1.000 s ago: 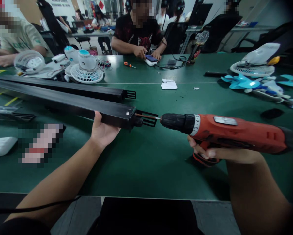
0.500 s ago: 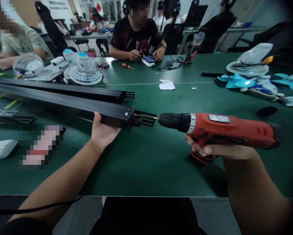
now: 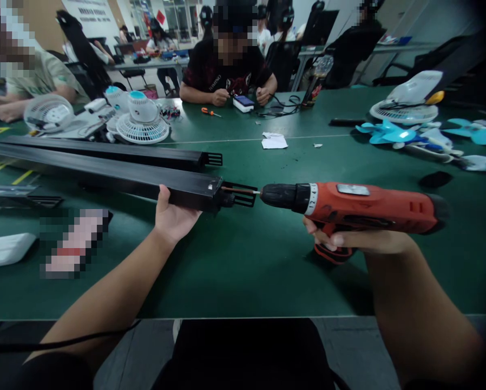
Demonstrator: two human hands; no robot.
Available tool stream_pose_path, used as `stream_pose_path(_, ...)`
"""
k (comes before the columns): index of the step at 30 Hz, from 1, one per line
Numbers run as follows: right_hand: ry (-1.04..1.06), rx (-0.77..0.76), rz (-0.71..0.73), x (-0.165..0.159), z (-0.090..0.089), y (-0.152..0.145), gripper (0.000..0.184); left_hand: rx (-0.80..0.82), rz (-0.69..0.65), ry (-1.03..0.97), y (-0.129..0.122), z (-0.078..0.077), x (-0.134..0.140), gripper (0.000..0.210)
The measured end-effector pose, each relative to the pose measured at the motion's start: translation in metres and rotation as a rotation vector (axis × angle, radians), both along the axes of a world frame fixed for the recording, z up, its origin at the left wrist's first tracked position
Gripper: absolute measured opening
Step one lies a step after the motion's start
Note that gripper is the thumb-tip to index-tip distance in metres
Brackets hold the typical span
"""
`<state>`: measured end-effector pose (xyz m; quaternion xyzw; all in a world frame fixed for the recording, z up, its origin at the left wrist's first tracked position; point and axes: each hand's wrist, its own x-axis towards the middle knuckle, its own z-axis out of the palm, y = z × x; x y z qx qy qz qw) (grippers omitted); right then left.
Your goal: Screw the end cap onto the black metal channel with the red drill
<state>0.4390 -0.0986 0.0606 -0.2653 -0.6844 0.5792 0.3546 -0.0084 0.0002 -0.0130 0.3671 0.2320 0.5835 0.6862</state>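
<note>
My left hand (image 3: 175,219) grips a long black rectangular bar (image 3: 137,176) near its right end, thumb along the front side and fingers underneath. A slotted black bracket (image 3: 243,196) sticks out of that end. My right hand (image 3: 328,238) is wrapped round the handle of a red and black power drill (image 3: 368,206), which points left. Its long thin bit (image 3: 243,190) runs along the bracket to the end face of the bar; the exact contact at the tip is too small to tell. Behind lies a second black bar (image 3: 145,153) with a similar bracket.
White fan parts (image 3: 143,124) stand at the back left, and blue fan blades (image 3: 385,131) lie at the right. An orange screwdriver (image 3: 209,111) and white paper (image 3: 274,141) lie farther back. A person (image 3: 227,76) sits opposite. A blurred-out flat object (image 3: 78,244) lies front left.
The drill and my right hand have shifted slightly left and up in view. The bit still points at the bar's end. My left hand keeps its hold. The person opposite has moved their hands slightly.
</note>
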Motion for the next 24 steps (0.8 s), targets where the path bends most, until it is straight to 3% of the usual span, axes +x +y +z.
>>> stream_pose_path(9,-0.008,0.000,-0.074,0.0021,-0.0019,-0.0017,0.032,-0.017,-0.027,-0.025,0.0024,-0.0005,-0.0022,0.097)
stream_pose_path(24,-0.009,-0.018,-0.051,0.0032,-0.0046,0.0021,0.034,0.015,-0.039,0.018,0.0059,-0.0051,-0.0039,0.104)
